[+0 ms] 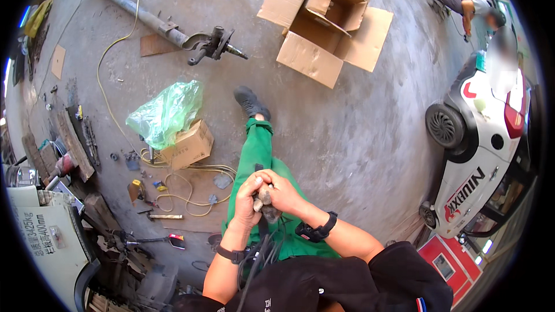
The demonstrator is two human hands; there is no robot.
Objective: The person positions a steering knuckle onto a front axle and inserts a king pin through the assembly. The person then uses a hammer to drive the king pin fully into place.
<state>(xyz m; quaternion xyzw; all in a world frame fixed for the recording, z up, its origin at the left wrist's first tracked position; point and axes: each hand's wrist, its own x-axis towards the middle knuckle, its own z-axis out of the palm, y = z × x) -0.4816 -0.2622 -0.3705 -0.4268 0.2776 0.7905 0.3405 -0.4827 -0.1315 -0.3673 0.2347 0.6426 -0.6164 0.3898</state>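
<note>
- Gripping a small grey-brown piece (266,197) together, the left hand (250,199) and right hand (282,195) meet in front of the body, above the green trousers (254,153).
- The left hand is curled against one side of the piece, its thumb drawn in near the right hand's fingers; the right hand is folded over the other side. Neither is spread. How firmly each presses, I cannot tell.
- The piece sits between the two palms, partly covered, so whether it is one part or several is unclear.
- Done, as far as shows: the piece is picked up and in both hands. Left: it has not been set down or joined to anything, and its condition is too hidden to judge.
- Well ahead of the hands and to their left, a long metal axle (144,18) lies on the floor; the spindle at its nearer end is bare.
- Ahead and slightly right of the hands, a large cardboard box (309,60) stands with flaps spread, so its opening looks finished.
- Nearer, to the left hand's forward side, a green plastic bag (167,112) rests against a smaller carton (192,145).
- Left of the left hand, a pale-handled tool (169,216) lies out of the grip, not in use.
</note>
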